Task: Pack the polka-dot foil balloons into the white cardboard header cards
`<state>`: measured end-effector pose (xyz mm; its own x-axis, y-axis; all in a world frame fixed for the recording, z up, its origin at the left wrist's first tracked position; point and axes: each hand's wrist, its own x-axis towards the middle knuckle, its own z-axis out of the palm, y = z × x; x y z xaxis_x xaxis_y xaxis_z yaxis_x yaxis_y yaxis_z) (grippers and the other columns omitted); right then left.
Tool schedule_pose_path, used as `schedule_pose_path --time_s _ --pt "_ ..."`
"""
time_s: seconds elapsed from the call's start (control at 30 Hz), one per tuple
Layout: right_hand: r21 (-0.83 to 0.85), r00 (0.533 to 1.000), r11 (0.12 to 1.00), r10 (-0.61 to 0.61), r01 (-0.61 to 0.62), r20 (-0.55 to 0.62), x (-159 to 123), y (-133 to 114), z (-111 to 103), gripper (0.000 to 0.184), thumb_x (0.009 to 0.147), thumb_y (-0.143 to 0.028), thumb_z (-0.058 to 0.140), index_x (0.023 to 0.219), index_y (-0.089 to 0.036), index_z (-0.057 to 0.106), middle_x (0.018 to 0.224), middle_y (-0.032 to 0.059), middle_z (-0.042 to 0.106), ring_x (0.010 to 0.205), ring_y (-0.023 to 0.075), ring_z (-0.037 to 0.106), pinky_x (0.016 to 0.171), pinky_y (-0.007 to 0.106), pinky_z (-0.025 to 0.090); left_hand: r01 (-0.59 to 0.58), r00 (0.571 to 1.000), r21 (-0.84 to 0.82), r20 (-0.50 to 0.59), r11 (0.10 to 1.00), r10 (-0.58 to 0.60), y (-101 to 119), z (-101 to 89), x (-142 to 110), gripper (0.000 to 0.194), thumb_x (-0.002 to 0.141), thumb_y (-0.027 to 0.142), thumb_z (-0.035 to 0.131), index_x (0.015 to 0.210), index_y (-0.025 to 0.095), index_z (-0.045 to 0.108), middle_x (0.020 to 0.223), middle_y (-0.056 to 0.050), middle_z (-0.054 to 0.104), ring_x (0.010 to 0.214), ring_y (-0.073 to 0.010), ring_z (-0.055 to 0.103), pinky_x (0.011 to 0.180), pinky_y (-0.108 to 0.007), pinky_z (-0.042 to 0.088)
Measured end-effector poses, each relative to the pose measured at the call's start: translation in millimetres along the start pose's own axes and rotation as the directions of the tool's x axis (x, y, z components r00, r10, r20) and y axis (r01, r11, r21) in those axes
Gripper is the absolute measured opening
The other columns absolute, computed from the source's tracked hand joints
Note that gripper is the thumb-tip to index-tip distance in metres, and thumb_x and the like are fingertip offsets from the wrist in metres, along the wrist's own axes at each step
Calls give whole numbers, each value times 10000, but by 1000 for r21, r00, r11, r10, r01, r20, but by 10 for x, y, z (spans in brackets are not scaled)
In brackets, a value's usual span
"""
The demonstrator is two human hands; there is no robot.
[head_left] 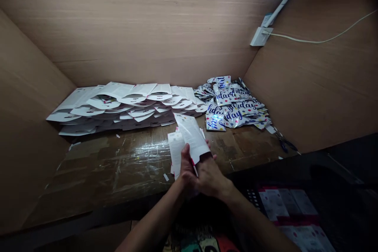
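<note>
The left grip (186, 168) is closing around the lower ends of a small bunch of white paper cards (190, 138), and the right grip (209, 178) is pressing in beside it, touching the cards' red-edged bottom end. The hands overlap, so I cannot tell how firmly the right one is holding. The cards are fanning upward out of the grips, just above the counter (138, 165). They are light and thin, stiff enough to stand yet likely to bend, so they are best taken low down by the edges, not by the loose tops.

Beyond the grips, a long pile of white cards (112, 104) is lying on the counter, and to its right a heap of shiny foil pieces with blue lettering (233, 106) is spreading out. Past that heap, what looks like a pair of scissors (283, 143) is lying near the counter's edge. Below and right of the right grip, printed sheets (283, 204) are resting on a dark surface.
</note>
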<state>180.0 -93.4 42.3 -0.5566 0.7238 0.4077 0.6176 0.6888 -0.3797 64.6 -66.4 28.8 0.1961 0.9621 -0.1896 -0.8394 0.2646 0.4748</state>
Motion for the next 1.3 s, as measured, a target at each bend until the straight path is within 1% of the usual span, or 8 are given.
schedule_pose_path --time_s 0.17,0.3,0.43,0.67,0.87,0.97,1.13,1.3 --pt "-59 946 998 -51 34 -321 762 209 -132 394 1105 -287 421 916 -155 740 900 157 683 892 289 632 827 413 522 -59 870 953 -97 297 483 291 -379 -79 939 783 638 770 1547 174 481 1601 -221 457 1525 -456 345 1237 -591 279" --pt "-230 951 957 -225 176 -211 1967 -14 -158 210 1059 -245 570 982 -150 741 1050 166 708 1027 299 617 930 424 468 304 851 927 -161 -221 500 455 -750 -141 1055 744 483 837 1585 75 347 1472 -324 524 1388 -504 493 1116 -582 375" --pt "-171 958 943 -287 287 26 2453 -216 -116 271 1046 -363 644 1120 -115 723 1117 168 728 1065 285 646 966 425 449 145 802 988 -150 55 578 547 -906 -180 665 770 358 807 1357 155 567 1156 -205 729 1106 -402 678 951 -449 459" --pt "414 928 899 267 -143 -260 828 330 147 300 989 -382 655 1222 -197 696 1241 152 716 1174 319 639 1026 493 492 -148 657 848 -301 509 691 746 -928 -130 349 883 560 651 923 214 633 859 -60 720 748 -231 657 723 -332 514" --pt "885 727 -81 539 -459 426 148 457 211 542 755 -465 845 1203 -205 686 1015 81 764 788 212 684 622 294 517 -224 829 473 -367 852 422 437 -542 125 475 881 595 694 1106 176 689 1034 -93 786 913 -266 741 849 -386 587" --pt "873 693 -239 534 -426 484 82 439 135 505 716 -443 897 1108 -190 705 928 47 747 648 129 602 517 219 430 8 991 110 -133 994 6 334 -366 102 770 845 755 664 1299 133 683 1206 -178 768 1181 -409 697 1001 -534 556" --pt "837 714 -166 452 -522 535 -93 469 134 507 821 -649 792 976 -181 672 606 -49 581 459 81 440 431 199 305 235 943 45 233 971 -239 287 -239 9 1208 679 1011 532 1511 135 546 1465 -241 631 1389 -562 516 1091 -740 432" --pt "691 753 378 541 -616 374 133 1022 24 604 888 -764 624 1004 -180 726 838 89 738 779 232 678 717 343 536 75 975 7 208 997 -74 430 -260 98 1137 823 902 510 1592 70 422 1529 -258 570 1467 -505 460 1195 -680 373"
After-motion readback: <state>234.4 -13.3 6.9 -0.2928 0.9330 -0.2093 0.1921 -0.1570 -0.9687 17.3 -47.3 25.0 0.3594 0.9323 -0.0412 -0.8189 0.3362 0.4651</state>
